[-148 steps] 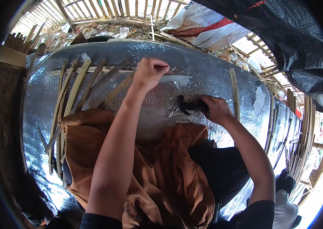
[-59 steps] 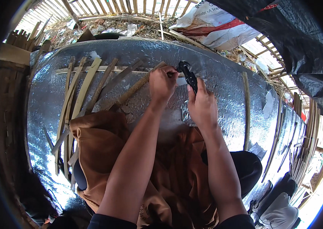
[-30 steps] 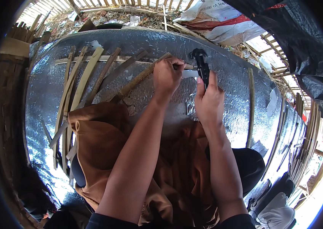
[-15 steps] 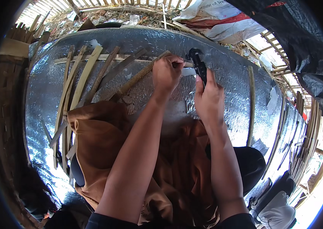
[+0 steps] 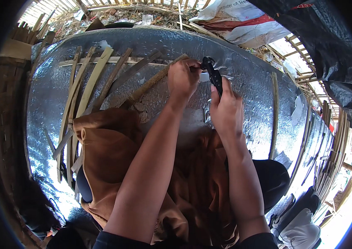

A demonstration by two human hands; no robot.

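My right hand [image 5: 228, 108] is wrapped round the handle of a black hammer [image 5: 212, 74]. The hammer's head rests close beside the fingertips of my left hand [image 5: 183, 79]. That left hand is closed in a pinch, and what sits between its fingers is hidden. Under and behind it runs a long thin wooden strip [image 5: 120, 60], lying crosswise on a silver foil sheet [image 5: 251, 83]. A thicker brown bamboo stick [image 5: 151, 84] slants up to my left hand. Brown cloth [image 5: 109, 153] covers my lap.
Several wooden slats [image 5: 95, 81] lie across the strip at the left. A single slat [image 5: 274, 116] lies on the foil at right. Black plastic sheeting [image 5: 334, 54] hangs at upper right. A white and red sack [image 5: 234, 27] and litter lie beyond the far edge.
The hammer's head has moved left and slightly down, from apart to right beside my left fingertips. My left hand has shifted only slightly.
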